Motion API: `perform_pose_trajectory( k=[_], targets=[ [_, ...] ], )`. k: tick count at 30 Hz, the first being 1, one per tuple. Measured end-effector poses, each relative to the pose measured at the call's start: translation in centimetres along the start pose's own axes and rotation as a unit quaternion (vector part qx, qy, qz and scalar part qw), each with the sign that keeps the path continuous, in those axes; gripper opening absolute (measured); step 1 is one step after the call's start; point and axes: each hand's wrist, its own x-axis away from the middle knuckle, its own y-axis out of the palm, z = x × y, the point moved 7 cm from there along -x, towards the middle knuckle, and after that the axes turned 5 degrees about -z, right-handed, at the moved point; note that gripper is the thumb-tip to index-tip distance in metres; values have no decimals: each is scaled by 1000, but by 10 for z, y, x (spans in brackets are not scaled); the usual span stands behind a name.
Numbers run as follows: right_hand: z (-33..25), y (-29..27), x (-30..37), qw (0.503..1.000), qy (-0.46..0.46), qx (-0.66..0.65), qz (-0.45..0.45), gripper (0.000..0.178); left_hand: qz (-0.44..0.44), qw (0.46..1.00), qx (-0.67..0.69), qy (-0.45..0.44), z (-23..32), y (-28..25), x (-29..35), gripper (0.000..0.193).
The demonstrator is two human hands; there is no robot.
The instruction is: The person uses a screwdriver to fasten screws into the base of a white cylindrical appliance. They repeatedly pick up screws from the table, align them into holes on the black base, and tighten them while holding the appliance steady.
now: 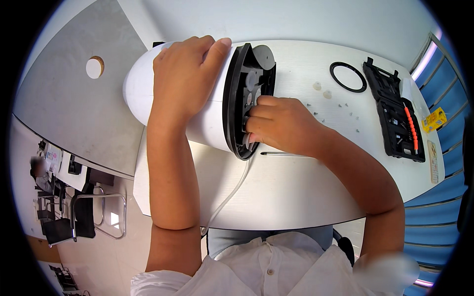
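A white, rounded appliance [210,121] lies on its side on the table, its black base [232,98] facing right. Over the top of the white housing lies my left hand [190,74], fingers wrapped over its far side and thumb along the top. My right hand [284,123] is at the base, with curled fingers reaching into the recessed underside; what they pinch is mostly hidden. A grey round disc [264,57] sticks out from the base's far end. From the near end a white cable [229,197] runs toward the table's front edge.
Right of my hand lie two pale round pads [327,94], several small screws [339,105] and a black ring [335,76]. Farther right are an open black tool case [390,126], an orange flexible shaft [411,128] and a yellow box [434,120]. A thin rod [281,154] lies near my right wrist.
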Motion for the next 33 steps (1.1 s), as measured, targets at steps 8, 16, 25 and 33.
perform_pose_trajectory(
  k=[8,16,25,33],
  targets=[
    [2,3,-4,999,-12,-46,-19,20,1,1000,-9,-11,2,1,2,45],
    [3,7,-6,989,33,-119,-76,19,14,999,-25,-27,5,1,6,47],
    [12,17,7,935,167,-303,-82,19,-4,999,-30,-42,3,-1,6,48],
    [8,13,17,952,127,-275,-36,17,-15,999,-15,-40,0,0,5,48]
  ],
)
